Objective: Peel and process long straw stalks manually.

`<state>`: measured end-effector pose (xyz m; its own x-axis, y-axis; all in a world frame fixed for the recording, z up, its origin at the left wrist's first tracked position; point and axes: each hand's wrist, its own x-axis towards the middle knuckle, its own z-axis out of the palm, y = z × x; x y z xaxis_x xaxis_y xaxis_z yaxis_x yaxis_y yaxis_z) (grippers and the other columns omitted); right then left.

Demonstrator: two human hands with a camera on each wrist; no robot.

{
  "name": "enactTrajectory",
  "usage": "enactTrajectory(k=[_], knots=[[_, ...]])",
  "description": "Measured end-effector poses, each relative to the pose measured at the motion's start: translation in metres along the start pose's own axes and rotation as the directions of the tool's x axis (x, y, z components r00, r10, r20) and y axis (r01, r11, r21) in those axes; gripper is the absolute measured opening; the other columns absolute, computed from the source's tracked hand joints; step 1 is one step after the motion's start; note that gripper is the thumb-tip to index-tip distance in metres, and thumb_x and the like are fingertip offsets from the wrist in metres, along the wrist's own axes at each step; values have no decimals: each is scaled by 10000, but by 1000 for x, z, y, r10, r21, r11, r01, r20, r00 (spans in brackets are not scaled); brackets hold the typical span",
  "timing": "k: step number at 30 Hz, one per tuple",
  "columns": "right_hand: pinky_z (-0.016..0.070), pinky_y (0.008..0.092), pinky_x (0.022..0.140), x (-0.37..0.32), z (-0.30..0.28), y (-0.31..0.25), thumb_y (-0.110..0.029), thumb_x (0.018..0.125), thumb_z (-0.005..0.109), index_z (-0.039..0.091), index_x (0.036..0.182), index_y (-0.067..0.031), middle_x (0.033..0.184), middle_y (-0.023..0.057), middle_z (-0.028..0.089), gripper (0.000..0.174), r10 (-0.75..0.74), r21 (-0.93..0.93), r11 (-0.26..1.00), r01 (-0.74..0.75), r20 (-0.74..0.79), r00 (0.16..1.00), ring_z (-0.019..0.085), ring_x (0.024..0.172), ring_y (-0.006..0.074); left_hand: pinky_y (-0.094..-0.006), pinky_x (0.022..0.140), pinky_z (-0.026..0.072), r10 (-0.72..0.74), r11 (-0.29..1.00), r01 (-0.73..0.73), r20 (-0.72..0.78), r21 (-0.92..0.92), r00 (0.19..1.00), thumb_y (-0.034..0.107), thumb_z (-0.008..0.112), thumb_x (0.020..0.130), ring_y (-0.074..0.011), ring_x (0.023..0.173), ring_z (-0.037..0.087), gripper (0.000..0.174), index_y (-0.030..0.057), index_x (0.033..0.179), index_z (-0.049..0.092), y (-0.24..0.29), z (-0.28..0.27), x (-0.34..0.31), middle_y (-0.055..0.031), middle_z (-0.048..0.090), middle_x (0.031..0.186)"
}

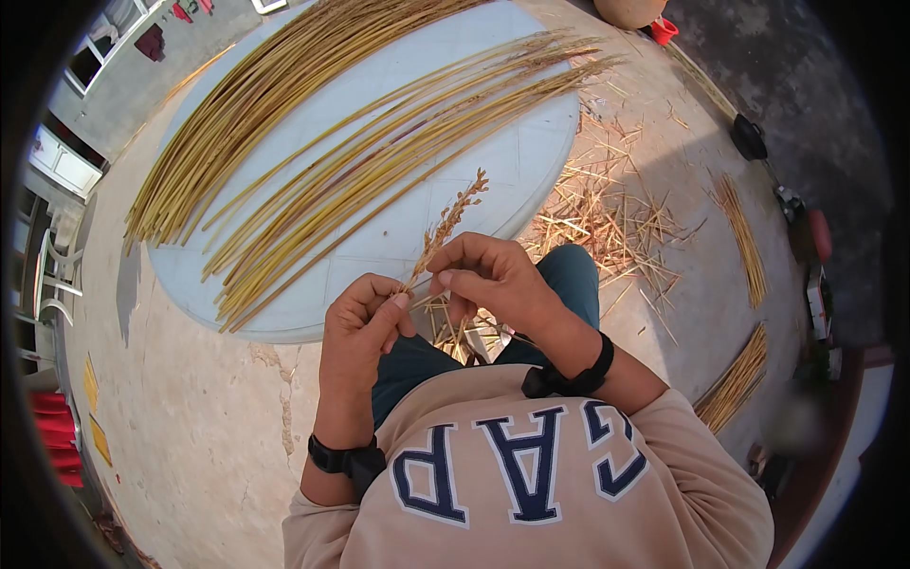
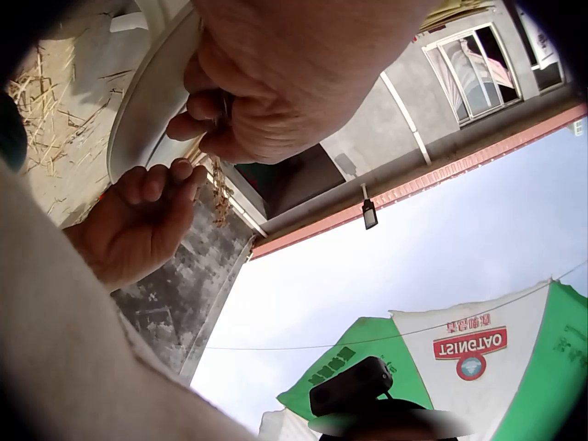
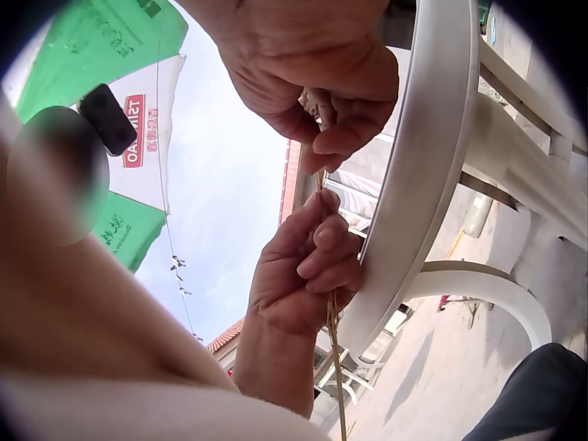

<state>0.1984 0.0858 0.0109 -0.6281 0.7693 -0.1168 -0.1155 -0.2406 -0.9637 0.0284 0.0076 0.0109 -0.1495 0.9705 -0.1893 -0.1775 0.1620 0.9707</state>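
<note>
In the head view a dry seed head rises between the two hands above the lap. My left hand pinches its stem between thumb and fingers; in the right wrist view the thin stalk runs down past that left hand. Close beside it, my right hand has its fingers curled in with the thumb against them at the stem. The right wrist view shows this right hand pinching the upper part of the stalk. On the table lie a thick bundle of stalks and a looser row of stalks.
The round pale table stands in front of the knees. Broken straw litters the ground to its right. Two small bundles, one upper and one lower, lie farther right. A white chair is at the far left.
</note>
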Motion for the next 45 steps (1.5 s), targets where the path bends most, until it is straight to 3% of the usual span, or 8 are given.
enactTrajectory(k=[16,26,29,31,35,37,41,45], knots=[[439,195,431,1,4,4,-115,800,639,572,804,55,669,82,614,183,6,-100,995,-14,-77,997,581,514,94,-159,430,265,10,999,-9,-3,41,1000,79,601,810,-10,463,369,50,29,814,600,-2,4,-1,-5,570,585],[448,212,455,2,7,13,-59,801,581,569,802,50,678,85,618,109,-38,-171,985,17,-117,992,577,522,99,-141,410,235,59,997,-59,-6,52,998,72,597,810,-8,442,372,70,17,850,583,-4,6,0,-20,545,560],[457,262,469,2,9,19,-57,755,577,563,814,46,625,95,592,119,-227,-352,922,164,-148,962,570,508,124,-142,414,230,32,998,-32,15,50,999,83,595,813,-11,445,370,79,12,846,579,-1,6,0,-13,531,552],[457,285,489,1,8,19,-46,743,577,558,811,38,600,103,576,110,-480,-683,665,301,-82,873,572,516,131,-145,402,218,1,999,-2,33,33,999,86,596,814,-15,434,354,86,6,835,575,-3,3,2,-14,522,545],[451,276,494,13,-20,19,-54,741,586,557,787,33,579,99,566,102,-696,-848,435,304,-102,711,557,512,120,-149,385,207,-42,997,43,17,-62,999,80,595,813,-18,423,352,81,2,824,576,-1,-13,-1,-20,515,539],[440,268,479,10,-36,6,-74,742,613,571,783,24,570,95,559,114,-389,-594,788,161,-278,879,535,499,106,-152,372,203,-25,996,23,-23,-88,999,71,590,812,-19,417,367,70,2,818,578,1,-18,-2,-23,510,534],[423,213,468,0,-24,-20,-123,824,612,604,884,11,629,31,583,146,-92,-450,893,18,-144,985,528,526,62,-152,371,204,-33,996,34,13,-77,999,71,589,810,-21,415,370,72,0,816,578,3,-16,-1,-27,511,533],[442,176,481,5,-15,-6,-104,858,580,578,1023,15,753,33,613,204,-166,-227,963,144,-83,983,567,553,56,-151,382,200,-50,998,51,23,-26,998,100,590,814,-21,405,324,95,6,822,579,5,-13,0,-35,516,536]])
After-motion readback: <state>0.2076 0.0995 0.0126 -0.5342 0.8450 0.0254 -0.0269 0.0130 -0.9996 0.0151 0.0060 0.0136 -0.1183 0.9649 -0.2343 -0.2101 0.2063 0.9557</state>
